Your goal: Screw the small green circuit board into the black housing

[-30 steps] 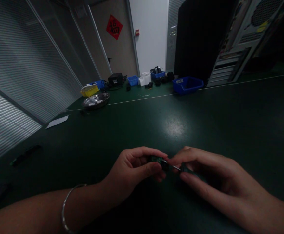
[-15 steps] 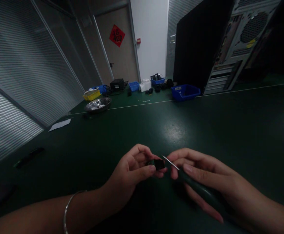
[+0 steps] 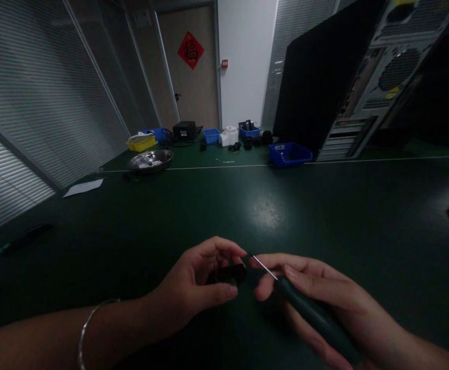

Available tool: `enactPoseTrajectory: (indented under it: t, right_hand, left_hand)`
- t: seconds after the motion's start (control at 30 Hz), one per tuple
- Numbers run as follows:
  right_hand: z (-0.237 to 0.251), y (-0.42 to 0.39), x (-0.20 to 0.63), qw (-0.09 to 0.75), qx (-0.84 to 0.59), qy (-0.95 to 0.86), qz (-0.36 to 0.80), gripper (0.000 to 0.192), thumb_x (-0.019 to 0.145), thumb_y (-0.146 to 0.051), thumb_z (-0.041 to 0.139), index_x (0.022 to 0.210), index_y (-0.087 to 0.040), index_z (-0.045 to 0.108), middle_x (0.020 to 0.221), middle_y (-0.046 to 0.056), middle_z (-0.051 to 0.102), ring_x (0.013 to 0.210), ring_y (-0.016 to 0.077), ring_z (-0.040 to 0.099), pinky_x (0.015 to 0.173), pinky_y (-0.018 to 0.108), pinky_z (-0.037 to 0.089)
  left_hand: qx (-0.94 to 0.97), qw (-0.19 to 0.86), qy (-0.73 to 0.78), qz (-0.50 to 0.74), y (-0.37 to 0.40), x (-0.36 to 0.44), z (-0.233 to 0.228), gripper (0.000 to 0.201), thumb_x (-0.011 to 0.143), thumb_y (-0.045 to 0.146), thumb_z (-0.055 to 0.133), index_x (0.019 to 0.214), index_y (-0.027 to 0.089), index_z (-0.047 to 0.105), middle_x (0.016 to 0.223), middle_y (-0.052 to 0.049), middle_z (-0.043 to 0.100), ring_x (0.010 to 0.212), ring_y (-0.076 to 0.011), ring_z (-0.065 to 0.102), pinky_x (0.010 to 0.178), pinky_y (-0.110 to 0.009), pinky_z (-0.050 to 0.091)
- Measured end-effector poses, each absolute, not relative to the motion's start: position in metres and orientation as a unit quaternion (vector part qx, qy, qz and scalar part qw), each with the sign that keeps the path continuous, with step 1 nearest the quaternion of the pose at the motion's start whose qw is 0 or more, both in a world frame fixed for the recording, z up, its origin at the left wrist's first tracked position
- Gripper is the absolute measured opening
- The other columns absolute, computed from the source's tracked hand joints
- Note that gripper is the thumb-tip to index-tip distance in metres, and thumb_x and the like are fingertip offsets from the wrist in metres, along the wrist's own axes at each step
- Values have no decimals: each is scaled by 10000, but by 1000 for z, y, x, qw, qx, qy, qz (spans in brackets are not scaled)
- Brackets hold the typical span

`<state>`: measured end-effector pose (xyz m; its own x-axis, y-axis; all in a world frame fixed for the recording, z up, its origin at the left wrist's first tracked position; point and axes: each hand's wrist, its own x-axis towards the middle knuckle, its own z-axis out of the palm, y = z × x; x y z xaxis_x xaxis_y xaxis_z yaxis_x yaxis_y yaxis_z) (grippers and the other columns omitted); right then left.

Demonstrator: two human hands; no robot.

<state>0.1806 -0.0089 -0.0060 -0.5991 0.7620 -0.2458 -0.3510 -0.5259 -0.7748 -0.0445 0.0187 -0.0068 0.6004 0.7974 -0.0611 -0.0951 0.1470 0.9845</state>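
Observation:
My left hand [image 3: 199, 282] holds a small dark block-like part [image 3: 230, 274] between thumb and fingers, above the green table [image 3: 193, 205]. It is too dark to tell what kind of part it is. A screwdriver [image 3: 317, 316] with a dark green handle and a thin metal shaft lies in my right hand [image 3: 324, 288], the thumb pressed along its handle. The shaft points up and to the left, its tip close to the left fingertips and apart from the dark part.
A dark pen-like object [image 3: 26, 239] and a white paper [image 3: 83, 188] lie on the left. Farther back are a metal bowl [image 3: 151, 161], a yellow tray [image 3: 142, 144] and a blue bin [image 3: 290, 155]. A black computer case [image 3: 317, 77] stands at the back right.
The dark part has turned in my left fingers, and that hand has shifted slightly left and down. My right hand has moved a little lower with the screwdriver. The view has tilted slightly.

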Motion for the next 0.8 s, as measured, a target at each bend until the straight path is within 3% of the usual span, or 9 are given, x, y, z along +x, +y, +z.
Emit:
enactPoseTrajectory:
  t: [0.23, 0.4, 0.5, 0.67, 0.8]
  right_hand:
    - [2, -9, 180, 357, -285, -311, 833, 275, 936, -278, 482, 1058, -157, 696, 479, -17, 598, 250, 17, 352, 291, 111, 255]
    - [4, -9, 179, 352, -287, -316, 833, 291, 958, -253, 437, 1062, -144, 686, 495, 3, 615, 257, 22, 379, 283, 99, 262]
    - [4, -11, 179, 360, -298, -334, 819, 268, 952, -250, 457, 1038, -138, 685, 585, 20, 654, 270, 13, 412, 292, 96, 278]
    - [2, -12, 178, 378, -339, -385, 771, 255, 938, -298, 492, 1060, -170, 675, 812, 55, 697, 323, 1, 442, 309, 105, 318]
    - [3, -15, 177, 391, -369, -473, 698, 243, 889, -346, 580, 1061, -206, 678, 926, 60, 677, 427, 29, 487, 339, 124, 371]
  left_hand:
    - [524, 734, 287, 323, 19, -45, -11, 287, 790, 152, 689, 1054, 199, 585, 993, -26, 596, 928, -131, 545, 797, -264, 422]
    - [428, 778, 286, 359, 19, -43, -9, 325, 756, 102, 695, 1024, 183, 529, 953, -18, 562, 856, -129, 573, 816, -316, 463]
    - [391, 792, 282, 373, 19, -41, -6, 353, 713, 63, 717, 984, 172, 518, 927, -10, 558, 861, -132, 576, 869, -358, 465]
    - [400, 777, 313, 371, 20, -41, -1, 398, 638, 45, 779, 913, 169, 519, 879, 9, 583, 800, -107, 578, 738, -249, 435]
    - [405, 770, 328, 369, 20, -41, 1, 369, 628, 81, 799, 840, 157, 506, 819, -1, 620, 773, -110, 586, 741, -251, 416]
